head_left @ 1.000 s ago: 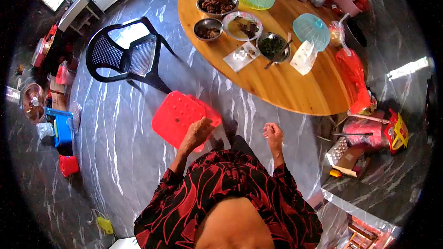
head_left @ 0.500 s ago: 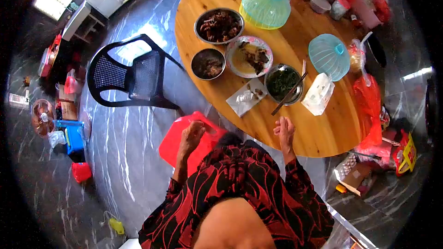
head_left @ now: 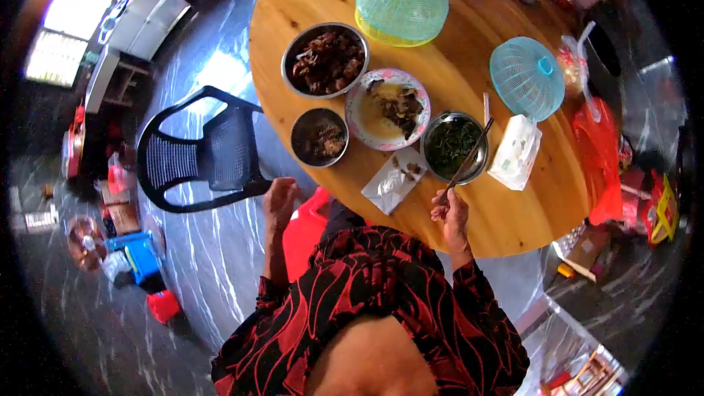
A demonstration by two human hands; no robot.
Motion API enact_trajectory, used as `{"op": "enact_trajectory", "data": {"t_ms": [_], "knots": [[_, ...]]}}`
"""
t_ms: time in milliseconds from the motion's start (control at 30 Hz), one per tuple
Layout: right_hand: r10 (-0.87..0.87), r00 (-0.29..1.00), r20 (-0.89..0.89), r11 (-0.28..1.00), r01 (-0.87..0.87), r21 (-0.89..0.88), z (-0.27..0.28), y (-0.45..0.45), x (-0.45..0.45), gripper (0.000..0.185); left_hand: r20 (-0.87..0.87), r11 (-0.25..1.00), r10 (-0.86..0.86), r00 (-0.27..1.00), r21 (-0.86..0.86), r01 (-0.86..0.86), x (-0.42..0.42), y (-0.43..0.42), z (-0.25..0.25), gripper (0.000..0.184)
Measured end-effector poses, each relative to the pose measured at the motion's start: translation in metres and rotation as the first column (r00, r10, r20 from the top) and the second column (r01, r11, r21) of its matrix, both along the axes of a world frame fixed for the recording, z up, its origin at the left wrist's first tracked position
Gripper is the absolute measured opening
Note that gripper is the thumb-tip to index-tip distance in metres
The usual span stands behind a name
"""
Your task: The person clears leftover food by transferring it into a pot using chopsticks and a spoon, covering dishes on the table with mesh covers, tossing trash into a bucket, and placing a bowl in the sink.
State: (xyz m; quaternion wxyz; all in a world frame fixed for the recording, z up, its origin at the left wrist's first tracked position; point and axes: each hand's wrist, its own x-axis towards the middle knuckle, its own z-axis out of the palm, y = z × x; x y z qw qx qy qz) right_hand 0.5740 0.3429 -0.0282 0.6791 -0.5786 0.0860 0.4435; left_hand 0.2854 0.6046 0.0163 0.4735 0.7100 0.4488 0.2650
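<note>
At the near table edge my right hand point(head_left: 450, 213) is closed on the near end of dark chopsticks point(head_left: 470, 152), which lie slanted across a metal bowl of dark leafy greens point(head_left: 449, 145). A lighter stick end point(head_left: 486, 106) shows at the bowl's far rim. My left hand point(head_left: 280, 202) hangs off the table, fingers loosely curled with nothing visible in them, between the black chair point(head_left: 231, 148) and a red stool point(head_left: 304, 231). Left of the greens lie a white packet point(head_left: 392, 185) with brown scraps and a floral plate point(head_left: 355, 106) holding brown food in liquid.
Two metal bowls, one of dark meat point(head_left: 328, 64) and one smaller point(head_left: 320, 138), stand at the table's left. Mesh food covers point(head_left: 402, 6) point(head_left: 526, 77) sit farther back. A tissue pack point(head_left: 515, 152) lies right of the greens; a red bag point(head_left: 600, 165) hangs at the right edge.
My right hand has gone from resting just below the chopsticks to gripping their near end. My left hand has shifted left, toward the chair. The whole view has turned and shifted slightly.
</note>
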Motion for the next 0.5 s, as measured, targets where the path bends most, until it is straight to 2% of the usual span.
{"op": "enact_trajectory", "data": {"t_ms": [100,133,200,233,300,333,400,467,500], "knots": [[-0.114,0.992,0.049,0.991,0.117,-0.058,0.001,0.011,-0.011,0.033,0.103,0.985,0.057,0.993,-0.167,-0.039,0.003,0.052,-0.007,0.02],[-0.147,0.986,0.078,0.982,0.155,-0.11,-0.002,0.014,-0.014,0.032,0.118,0.991,0.004,0.993,-0.136,0.012,0.003,0.072,-0.007,0.021],[-0.218,0.97,0.109,0.955,0.235,-0.179,-0.001,0.023,-0.022,0.031,0.118,0.992,0.001,0.993,-0.128,0.014,0.012,0.111,-0.016,0.02],[-0.252,0.949,0.188,0.936,0.288,-0.203,0.003,0.032,-0.023,0.03,0.149,0.993,-0.028,0.988,-0.109,0.045,0.02,0.13,-0.009,0.02],[-0.275,0.911,0.307,0.893,0.36,-0.27,-0.003,0.039,-0.035,0.027,0.12,0.984,-0.067,0.99,-0.158,0.086,0.019,0.157,-0.02,0.02],[-0.274,0.911,0.309,0.882,0.366,-0.297,-0.009,0.039,-0.039,0.027,0.11,0.979,-0.079,0.991,-0.177,0.098,0.021,0.168,-0.025,0.021],[-0.332,0.88,0.34,0.874,0.422,-0.239,-0.022,0.04,-0.053,0.025,0.058,0.969,-0.101,0.993,-0.219,0.111,0.02,0.186,-0.035,0.022],[-0.313,0.876,0.366,0.866,0.422,-0.269,-0.021,0.042,-0.063,0.024,0.067,0.957,-0.175,0.982,-0.222,0.186,0.025,0.202,-0.04,0.022],[-0.37,0.846,0.384,0.851,0.475,-0.225,-0.014,0.046,-0.071,0.024,0.155,0.946,-0.206,0.966,-0.22,0.237,0.026,0.208,-0.048,0.021]]}}
